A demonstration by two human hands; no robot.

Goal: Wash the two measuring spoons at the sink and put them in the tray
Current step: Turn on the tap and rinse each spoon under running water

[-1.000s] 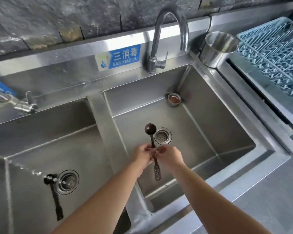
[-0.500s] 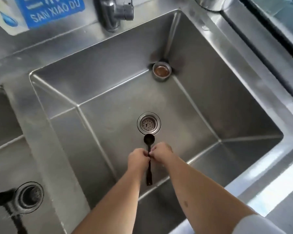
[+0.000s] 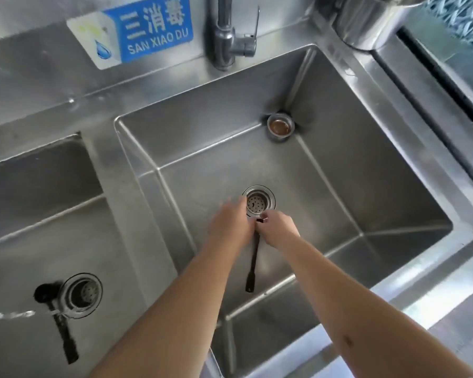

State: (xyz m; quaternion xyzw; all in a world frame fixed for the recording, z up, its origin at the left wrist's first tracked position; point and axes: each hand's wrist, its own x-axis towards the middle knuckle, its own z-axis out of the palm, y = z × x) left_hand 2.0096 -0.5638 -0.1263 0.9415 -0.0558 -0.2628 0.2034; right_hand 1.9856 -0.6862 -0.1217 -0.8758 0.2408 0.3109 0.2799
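Both hands are over the right sink basin (image 3: pixel 339 165), just in front of its drain (image 3: pixel 260 201). My right hand (image 3: pixel 277 227) pinches a dark measuring spoon (image 3: pixel 253 264) near its bowl end, and the handle hangs down toward me. My left hand (image 3: pixel 230 225) lies against the spoon's head with fingers stretched out and blurred, hiding the bowl. A second dark measuring spoon (image 3: pixel 59 323) lies in the left basin beside that basin's drain (image 3: pixel 81 294). A corner of the blue tray (image 3: pixel 464 20) shows at the top right.
The tap (image 3: pixel 230 36) stands behind the right basin; no water is seen running. A metal cup (image 3: pixel 372 20) sits on the rim at the back right. A small metal overflow fitting (image 3: pixel 280 126) is in the basin's far corner. A blue sign (image 3: pixel 148 31) is on the splashback.
My left hand has let go its pinch and slid forward with fingers spread over the spoon's bowl, which is now hidden. My right hand still holds the spoon. The view has pulled back.
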